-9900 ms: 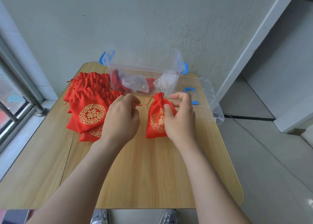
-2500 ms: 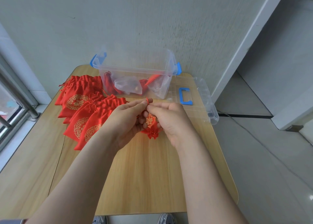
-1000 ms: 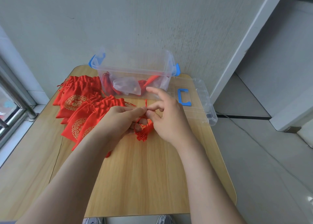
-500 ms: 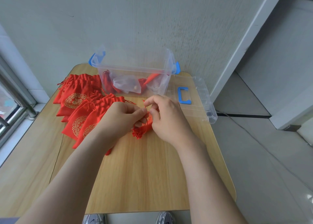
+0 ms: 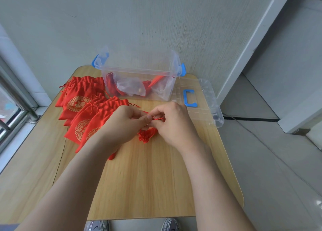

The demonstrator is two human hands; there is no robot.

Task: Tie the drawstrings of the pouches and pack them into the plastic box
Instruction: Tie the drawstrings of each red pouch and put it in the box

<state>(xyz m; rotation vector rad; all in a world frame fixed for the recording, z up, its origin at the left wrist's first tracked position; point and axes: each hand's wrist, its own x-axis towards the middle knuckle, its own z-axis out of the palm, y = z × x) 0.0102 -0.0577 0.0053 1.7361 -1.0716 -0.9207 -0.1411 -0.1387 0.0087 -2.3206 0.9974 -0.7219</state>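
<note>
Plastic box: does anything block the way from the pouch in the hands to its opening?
Nothing visible does. The plastic box stands open just beyond the pouch, and its lid lies off to the right on the table.

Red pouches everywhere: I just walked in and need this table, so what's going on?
A person's left hand and right hand pinch the drawstring of one bunched red pouch over the table. More pouches are piled at the left. The plastic box behind holds a few red items; its lid lies beside it.
</note>
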